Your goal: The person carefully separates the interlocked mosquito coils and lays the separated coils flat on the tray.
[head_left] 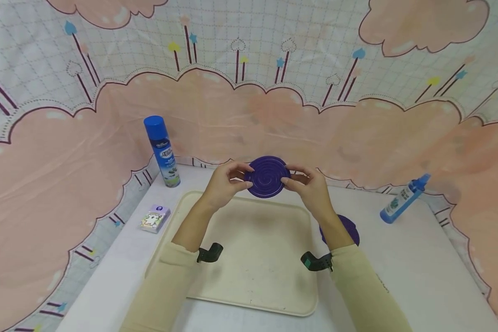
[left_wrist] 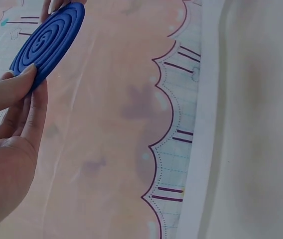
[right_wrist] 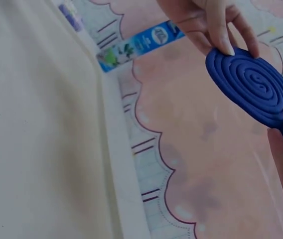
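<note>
A round, dark blue disc with spiral ridges [head_left: 267, 177] is held up above the far edge of a cream tray [head_left: 253, 258]. My left hand [head_left: 227, 185] pinches its left rim between thumb and fingers. On the opposite rim, my right hand [head_left: 312, 186] pinches it the same way. The left wrist view has the disc [left_wrist: 44, 45] tilted, its ridged face showing. In the right wrist view, the disc [right_wrist: 253, 84] spans both hands. A second dark blue disc [head_left: 350, 228] lies on the table, partly hidden under my right forearm.
A blue-capped spray can [head_left: 166, 159] stands at the back left of the white table [head_left: 398, 263]. Nearer, a small printed packet [head_left: 155, 218] lies left of the tray. A blue spray bottle [head_left: 402, 201] is at the right. Patterned cloth [head_left: 249, 124] hangs behind.
</note>
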Tool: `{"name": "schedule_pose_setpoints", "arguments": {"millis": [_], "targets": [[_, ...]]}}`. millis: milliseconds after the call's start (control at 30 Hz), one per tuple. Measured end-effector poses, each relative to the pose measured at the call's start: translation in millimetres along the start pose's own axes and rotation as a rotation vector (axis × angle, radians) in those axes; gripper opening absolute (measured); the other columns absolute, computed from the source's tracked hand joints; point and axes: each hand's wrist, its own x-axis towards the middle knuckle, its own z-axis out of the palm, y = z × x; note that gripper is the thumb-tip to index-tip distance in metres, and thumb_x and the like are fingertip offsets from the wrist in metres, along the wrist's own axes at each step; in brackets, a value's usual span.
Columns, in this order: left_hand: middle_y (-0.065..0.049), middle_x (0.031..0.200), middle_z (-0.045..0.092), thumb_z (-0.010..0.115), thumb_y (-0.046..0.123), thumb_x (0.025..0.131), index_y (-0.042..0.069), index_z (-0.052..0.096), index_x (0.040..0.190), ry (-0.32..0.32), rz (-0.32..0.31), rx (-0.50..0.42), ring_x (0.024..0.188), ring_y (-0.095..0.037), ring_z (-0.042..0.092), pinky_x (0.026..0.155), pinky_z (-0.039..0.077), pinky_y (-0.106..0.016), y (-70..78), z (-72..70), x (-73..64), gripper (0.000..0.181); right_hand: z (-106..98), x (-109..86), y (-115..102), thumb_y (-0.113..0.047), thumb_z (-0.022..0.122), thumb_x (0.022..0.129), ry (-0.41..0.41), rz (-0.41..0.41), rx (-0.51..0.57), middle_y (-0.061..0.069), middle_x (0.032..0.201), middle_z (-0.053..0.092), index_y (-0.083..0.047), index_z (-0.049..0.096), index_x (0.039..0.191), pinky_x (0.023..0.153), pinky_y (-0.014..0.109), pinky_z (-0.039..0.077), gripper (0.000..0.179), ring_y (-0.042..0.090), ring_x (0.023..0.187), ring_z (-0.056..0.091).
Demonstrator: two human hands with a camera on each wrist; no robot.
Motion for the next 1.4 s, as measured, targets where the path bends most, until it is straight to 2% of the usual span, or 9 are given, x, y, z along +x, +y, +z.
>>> {"name": "schedule_pose_setpoints", "arguments": {"millis": [100, 333, 533, 700, 767, 933, 1033, 1200, 1400], "targets": [[-0.018, 0.121, 0.064, 0.073, -0.012, 0.085, -0.004, 0.067, 0.117, -0.002, -0.007, -0.01, 0.093, -0.013, 0.065, 0.082, 0.058, -0.017, -3.9, 1.4, -2.2, 0.034, 1.5, -3.2, 2.7, -0.002, 0.074, 0.091, 0.015, 0.024, -0.006, 0.006, 0.13, 0.06, 0.002, 0.064, 0.129, 0.083, 0.024, 0.063, 0.039, 0.004, 0.097, 0.071], [-0.017, 0.119, 0.064, 0.074, -0.009, 0.086, -0.003, 0.068, 0.118, -0.009, -0.041, -0.021, 0.093, -0.011, 0.065, 0.083, 0.059, -0.018, -9.5, 7.2, -7.2, 0.033, 2.4, -7.7, 6.4, -0.002, 0.075, 0.09, 0.048, 0.045, -0.004, 0.015, 0.126, 0.063, 0.005, 0.066, 0.124, 0.081, 0.024, 0.063, 0.036, 0.002, 0.09, 0.071], [-0.02, 0.115, 0.065, 0.076, -0.01, 0.084, -0.005, 0.067, 0.114, 0.017, -0.039, -0.048, 0.091, -0.011, 0.065, 0.081, 0.059, -0.017, -9.7, 10.5, -7.8, 0.032, 1.3, -10.1, 4.8, 0.005, 0.072, 0.09, 0.052, 0.032, -0.028, 0.016, 0.133, 0.058, 0.009, 0.064, 0.122, 0.079, 0.023, 0.063, 0.034, 0.001, 0.094, 0.068], [-0.019, 0.111, 0.067, 0.077, -0.011, 0.082, -0.007, 0.067, 0.112, 0.037, -0.045, -0.065, 0.088, -0.008, 0.066, 0.079, 0.06, -0.018, -9.5, 12.2, -8.3, 0.032, 0.2, -10.3, 5.5, 0.006, 0.072, 0.089, 0.058, 0.033, -0.047, 0.017, 0.133, 0.059, 0.009, 0.065, 0.121, 0.079, 0.023, 0.063, 0.033, 0.006, 0.099, 0.067], [-0.019, 0.11, 0.068, 0.077, -0.011, 0.081, -0.007, 0.068, 0.112, 0.04, -0.05, -0.064, 0.087, -0.008, 0.066, 0.079, 0.06, -0.018, -9.7, 12.7, -8.3, 0.032, -0.5, -10.1, 6.7, 0.004, 0.073, 0.089, 0.063, 0.03, -0.082, 0.016, 0.133, 0.06, 0.007, 0.065, 0.12, 0.08, 0.022, 0.063, 0.032, 0.01, 0.103, 0.067], [-0.021, 0.108, 0.069, 0.078, -0.012, 0.081, -0.007, 0.069, 0.111, 0.052, -0.055, -0.067, 0.086, -0.008, 0.066, 0.078, 0.06, -0.018, -10.4, 12.9, -7.6, 0.032, -1.8, -9.5, 8.2, -0.009, 0.08, 0.088, 0.11, -0.015, -0.264, 0.014, 0.126, 0.067, -0.001, 0.071, 0.115, 0.078, 0.011, 0.057, 0.03, 0.023, 0.113, 0.066], [-0.021, 0.107, 0.07, 0.078, -0.011, 0.08, -0.006, 0.069, 0.111, 0.061, -0.058, -0.067, 0.086, -0.008, 0.066, 0.078, 0.06, -0.018, -9.8, 11.9, -7.7, 0.033, -1.4, -9.6, 7.1, -0.012, 0.083, 0.085, 0.138, -0.045, -0.333, 0.013, 0.12, 0.069, -0.004, 0.074, 0.112, 0.076, 0.009, 0.055, 0.029, 0.026, 0.11, 0.066], [-0.015, 0.104, 0.071, 0.08, -0.009, 0.08, -0.005, 0.068, 0.113, 0.074, -0.083, -0.081, 0.086, -0.007, 0.067, 0.077, 0.06, -0.017, -10.0, 9.9, -9.0, 0.035, 0.2, -11.1, 4.9, -0.01, 0.083, 0.084, 0.15, -0.058, -0.355, 0.013, 0.11, 0.07, -0.003, 0.074, 0.108, 0.071, 0.009, 0.054, 0.027, 0.013, 0.092, 0.063], [-0.01, 0.103, 0.072, 0.081, -0.007, 0.08, -0.004, 0.068, 0.114, 0.08, -0.106, -0.088, 0.085, -0.005, 0.067, 0.076, 0.06, -0.017, -13.2, 8.0, -9.2, 0.036, 1.4, -12.1, 8.4, -0.011, 0.082, 0.086, 0.137, -0.048, -0.316, 0.017, 0.105, 0.072, 0.0, 0.072, 0.107, 0.068, 0.012, 0.056, 0.025, -0.001, 0.081, 0.062]]}}
